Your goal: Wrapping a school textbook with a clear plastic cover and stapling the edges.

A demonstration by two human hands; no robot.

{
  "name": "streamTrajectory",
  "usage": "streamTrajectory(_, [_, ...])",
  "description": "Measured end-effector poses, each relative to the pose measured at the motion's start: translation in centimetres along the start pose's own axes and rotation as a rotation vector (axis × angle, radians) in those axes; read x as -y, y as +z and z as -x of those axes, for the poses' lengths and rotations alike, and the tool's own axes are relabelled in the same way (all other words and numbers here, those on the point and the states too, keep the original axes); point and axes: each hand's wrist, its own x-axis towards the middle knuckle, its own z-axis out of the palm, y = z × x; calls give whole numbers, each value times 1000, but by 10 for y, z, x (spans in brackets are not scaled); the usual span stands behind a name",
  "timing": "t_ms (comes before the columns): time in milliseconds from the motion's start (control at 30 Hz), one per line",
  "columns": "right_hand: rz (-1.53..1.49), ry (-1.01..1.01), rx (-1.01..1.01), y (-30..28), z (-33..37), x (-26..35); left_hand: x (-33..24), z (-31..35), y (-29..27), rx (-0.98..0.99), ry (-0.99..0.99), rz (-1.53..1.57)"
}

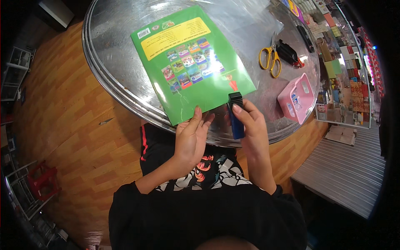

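Note:
A green book (191,62) in a clear plastic cover lies back-side up on a round metal tray table (112,75). My left hand (191,135) rests flat on the book's near corner, fingers spread. My right hand (252,125) grips a blue stapler (236,114) with a black head, set against the book's near edge. My thumb lies on top of the stapler.
Yellow-handled scissors (270,58), a black tool (287,52) and a pink plastic basket (298,98) sit on the table's right side. Wooden floor (75,137) lies to the left, a red stool (41,179) at lower left, and shelves of goods (346,58) on the right.

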Motion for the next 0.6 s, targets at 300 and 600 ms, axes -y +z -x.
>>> streamTrajectory(300, [115, -73, 12, -5, -4, 5, -1, -2, 3, -33, -13, 25])
streamTrajectory(600, [216, -37, 156, 20, 10, -21, -2, -1, -10, -27, -89, 24])
